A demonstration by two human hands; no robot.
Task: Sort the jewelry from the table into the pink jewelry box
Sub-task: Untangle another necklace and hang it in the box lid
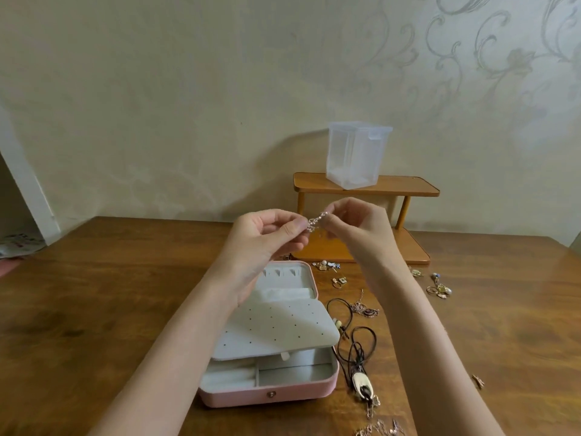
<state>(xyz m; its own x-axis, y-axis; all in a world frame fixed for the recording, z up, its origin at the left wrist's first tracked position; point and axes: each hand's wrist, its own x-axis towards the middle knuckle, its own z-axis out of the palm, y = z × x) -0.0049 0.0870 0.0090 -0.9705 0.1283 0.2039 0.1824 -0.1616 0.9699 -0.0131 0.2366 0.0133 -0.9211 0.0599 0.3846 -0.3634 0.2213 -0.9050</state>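
Observation:
The pink jewelry box (pixel 283 393) lies open on the wooden table, its white perforated earring panel (pixel 276 332) folded over the lower tray. Above and behind the box, both hands are raised. My left hand (pixel 267 237) and my right hand (pixel 355 225) pinch the two ends of a small sparkling silver piece of jewelry (pixel 315 222) between their fingertips. Loose jewelry lies to the right of the box: black cord necklaces (pixel 355 341) with a pale pendant (pixel 362 385), a copper chain pendant (pixel 366 309), gold rings and earrings (pixel 339 281).
A small two-tier wooden shelf (pixel 408 187) stands at the back of the table with a translucent plastic container (pixel 355 155) on top. More small pieces lie at the right (pixel 440 289), a tiny charm (pixel 478 380) near the right edge, chains (pixel 380 431) at the bottom.

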